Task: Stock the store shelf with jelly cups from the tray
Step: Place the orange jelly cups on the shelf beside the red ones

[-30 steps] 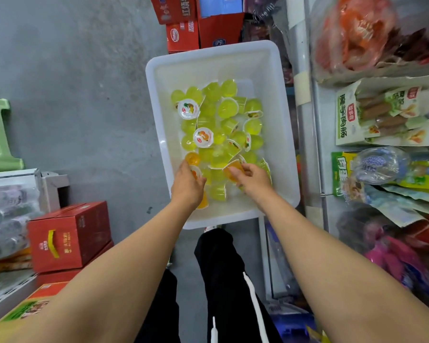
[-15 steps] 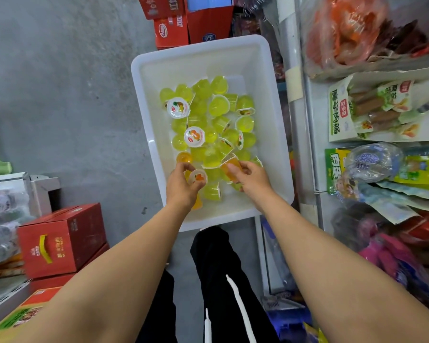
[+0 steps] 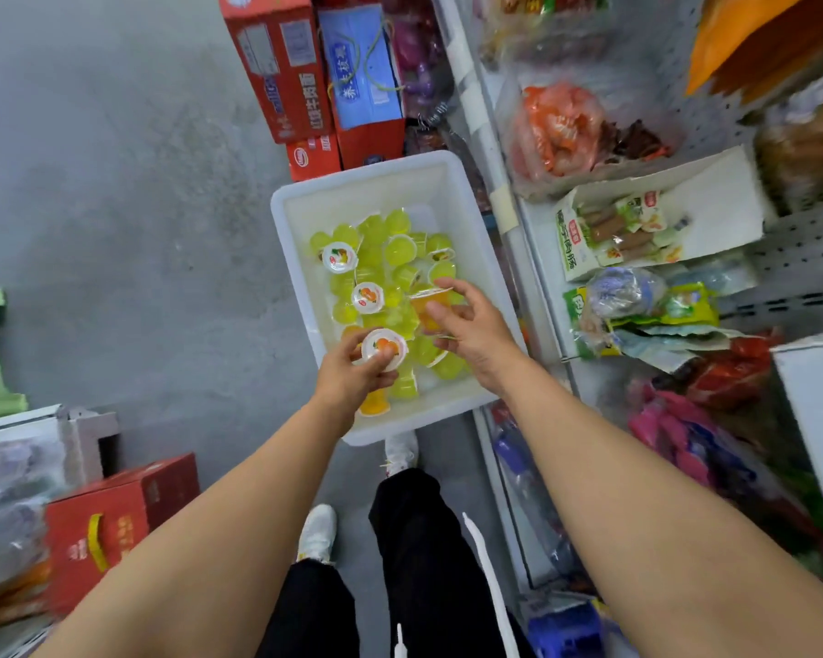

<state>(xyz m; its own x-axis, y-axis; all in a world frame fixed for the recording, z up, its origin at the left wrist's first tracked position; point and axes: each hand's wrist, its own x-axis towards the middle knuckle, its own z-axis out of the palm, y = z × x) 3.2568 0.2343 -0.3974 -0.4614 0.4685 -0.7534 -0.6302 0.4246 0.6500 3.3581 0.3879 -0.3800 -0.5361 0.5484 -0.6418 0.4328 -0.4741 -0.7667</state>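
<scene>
Head view. A white tray is seen on the floor beside the store shelf, with a loose heap of green jelly cups in it. One jelly cup with an orange-print lid is gripped in the curled fingers of the left hand, above the near end of the tray. An orange jelly cup is pinched between thumb and fingers of the right hand, over the heap and nearest the shelf.

Risks, as judged:
- The right-hand cup is held on its side by a light pinch; it may slip on the smooth plastic and drop back into the tray.
- The foil lids may be dented or torn if either cup is squeezed hard.
- The shelf is crowded with bagged goods; neighbouring packets may be knocked down when cups are set in.
</scene>
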